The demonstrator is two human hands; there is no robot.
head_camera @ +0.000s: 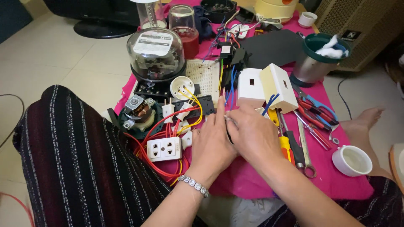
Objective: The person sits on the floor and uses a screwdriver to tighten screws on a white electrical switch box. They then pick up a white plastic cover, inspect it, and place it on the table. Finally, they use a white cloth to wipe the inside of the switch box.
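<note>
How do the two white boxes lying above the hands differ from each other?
The left white box lies flat and shows a broad face with a small dark rectangular slot. The right white box is tilted, so one corner rises and its side wall is visible. Blue wires emerge below the right box, while the left box has dark and blue wires beside its left edge. Both are white, rectangular plastic boxes resting on the pink cloth, touching each other.

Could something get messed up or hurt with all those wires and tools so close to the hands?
Maybe. The left hand and right hand work right beside the tangled red wires, so a sleeve or finger could snag one and drag the white socket. The screwdrivers and pliers lie close by the right hand, so it might bump them. The white cup sits near the cloth's edge and could tip.
</note>
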